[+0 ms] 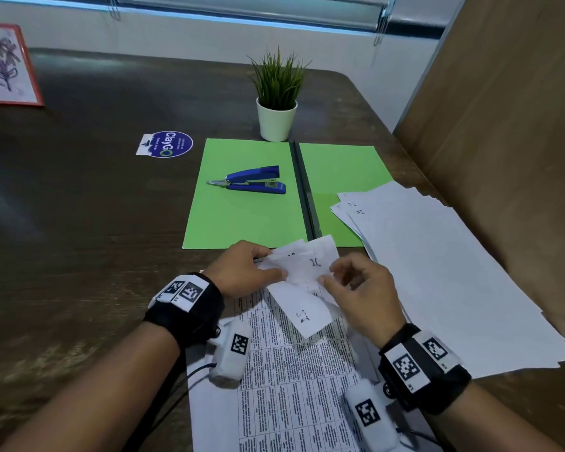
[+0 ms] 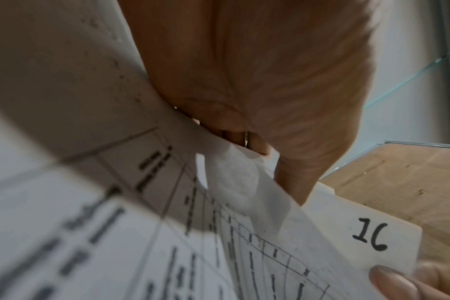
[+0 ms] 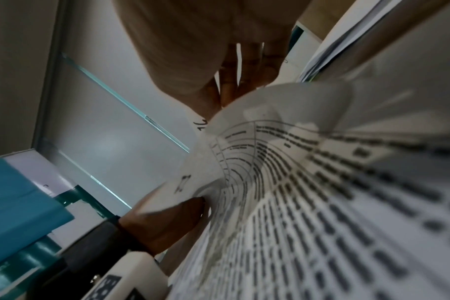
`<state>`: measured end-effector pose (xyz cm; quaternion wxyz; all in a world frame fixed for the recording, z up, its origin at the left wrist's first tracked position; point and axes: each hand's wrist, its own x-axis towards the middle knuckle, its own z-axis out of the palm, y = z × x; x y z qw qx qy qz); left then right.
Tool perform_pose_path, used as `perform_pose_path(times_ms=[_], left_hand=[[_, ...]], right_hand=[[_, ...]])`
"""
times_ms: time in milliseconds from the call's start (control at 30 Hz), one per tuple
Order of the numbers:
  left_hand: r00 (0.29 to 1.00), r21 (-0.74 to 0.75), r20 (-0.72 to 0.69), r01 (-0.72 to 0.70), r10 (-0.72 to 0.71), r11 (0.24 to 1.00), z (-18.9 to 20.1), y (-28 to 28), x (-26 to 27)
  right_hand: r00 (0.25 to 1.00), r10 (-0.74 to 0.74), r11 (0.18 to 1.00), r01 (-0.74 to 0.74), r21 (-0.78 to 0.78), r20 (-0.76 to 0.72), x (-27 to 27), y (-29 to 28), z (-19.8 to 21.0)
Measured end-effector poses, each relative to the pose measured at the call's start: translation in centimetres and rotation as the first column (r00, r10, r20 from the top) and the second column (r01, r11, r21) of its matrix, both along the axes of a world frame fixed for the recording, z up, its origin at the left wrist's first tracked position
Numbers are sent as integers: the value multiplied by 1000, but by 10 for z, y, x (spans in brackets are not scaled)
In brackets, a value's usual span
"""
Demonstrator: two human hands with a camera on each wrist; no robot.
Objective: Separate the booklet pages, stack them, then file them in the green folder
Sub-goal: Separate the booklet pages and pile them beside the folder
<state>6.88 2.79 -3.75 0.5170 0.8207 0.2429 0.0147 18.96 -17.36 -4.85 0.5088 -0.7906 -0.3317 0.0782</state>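
Observation:
The printed booklet [image 1: 294,386] lies at the table's near edge, its top corner pages curled up and marked with handwritten numbers. My left hand [image 1: 248,272] pinches the lifted corners [image 1: 307,259] from the left; in the left wrist view its fingers [image 2: 244,125] grip the page marked 16 [image 2: 370,237]. My right hand [image 1: 359,288] pinches the same corner from the right, and the right wrist view shows its fingers [image 3: 234,81] on the curled page [image 3: 270,125]. The green folder [image 1: 248,216] lies open just beyond. A loose stack of white pages [image 1: 437,262] rests on its right half.
A blue stapler [image 1: 252,180] sits on the folder's left flap. A potted plant [image 1: 277,102] stands behind the folder, a round blue sticker [image 1: 168,144] to its left and a framed picture [image 1: 5,65] at far left. A brown panel [image 1: 503,125] bounds the right side.

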Motion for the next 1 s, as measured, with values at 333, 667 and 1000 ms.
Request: perform_pose_path(times_ms=[333,667,1000], left_hand=[[1000,51,2,22,-23,998,-2,4,1],[998,95,-67,22,-16,995,6,8,1],[998,-2,-54,-12,12,1000,3,8,0]], right_hand=[[977,139,990,-141,-3,162,-5,-5,15],[996,62,991,-69,118,64,-3,-9,20],[998,-23,965,36,260,-53,13,-25,44]])
